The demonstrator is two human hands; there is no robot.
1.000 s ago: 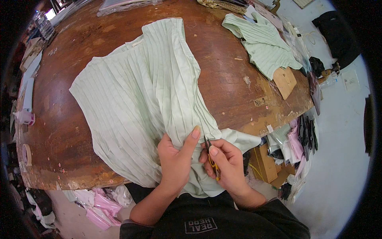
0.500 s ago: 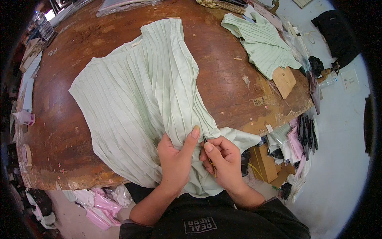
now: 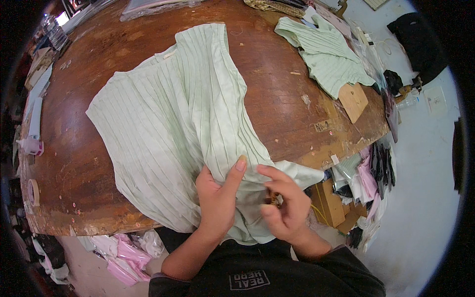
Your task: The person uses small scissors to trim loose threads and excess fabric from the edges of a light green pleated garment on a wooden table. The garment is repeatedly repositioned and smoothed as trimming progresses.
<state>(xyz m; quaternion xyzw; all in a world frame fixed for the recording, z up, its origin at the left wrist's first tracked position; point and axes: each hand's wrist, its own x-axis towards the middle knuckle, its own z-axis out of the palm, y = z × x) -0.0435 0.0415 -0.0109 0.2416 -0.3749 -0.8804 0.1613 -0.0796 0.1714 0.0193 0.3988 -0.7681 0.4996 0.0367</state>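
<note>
A pale green pleated garment (image 3: 153, 114) lies spread on the brown table, its near part draped over the front edge toward me. My left hand (image 3: 220, 190) is closed on a fold near that edge, thumb on top and fingers under the cloth. Just to the right, my right hand (image 3: 287, 203) is held over the cloth, with thumb and index finger apart. Its curled fingers hold a small brass-and-dark tool (image 3: 273, 198); blur and the fingers hide most of its shape.
Another pale green pleated garment (image 3: 331, 57) lies at the far right of the wooden table (image 3: 277, 99), beside a tan board (image 3: 353, 101). A small bottle (image 3: 30, 146) and a tape roll (image 3: 33, 192) are at the left edge. A cardboard box (image 3: 329, 203) stands below, right.
My right hand has drawn slightly right from the fold and its thumb and index finger have parted; the tool has swung back into the palm. My left hand has barely moved.
</note>
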